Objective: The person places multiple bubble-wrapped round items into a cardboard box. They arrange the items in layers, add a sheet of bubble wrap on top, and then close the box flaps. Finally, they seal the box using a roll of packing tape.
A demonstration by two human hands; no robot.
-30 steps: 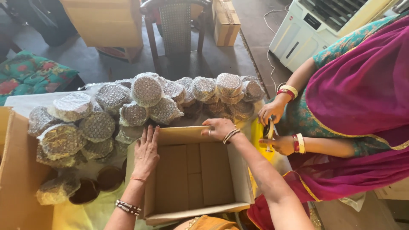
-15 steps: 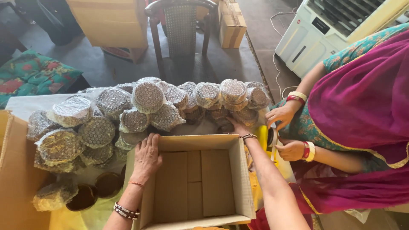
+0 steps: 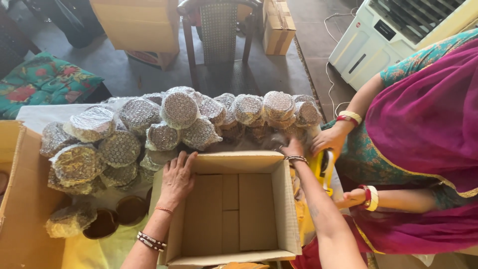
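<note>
The open cardboard box (image 3: 234, 209) is steadied under the left hand (image 3: 177, 175), laid flat with its grip apart. The right hand (image 3: 294, 148) is stretched to the far corner, its grip hidden. Filling seems next, which calls for the wrapped round packs (image 3: 179, 109) just beyond both hands to be taken.

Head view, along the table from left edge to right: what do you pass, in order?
Brown carton at the left edge → pile of bubble-wrapped round packs → left hand on the open cardboard box → right hand → yellow tape dispenser → another person in a magenta drape.
</note>
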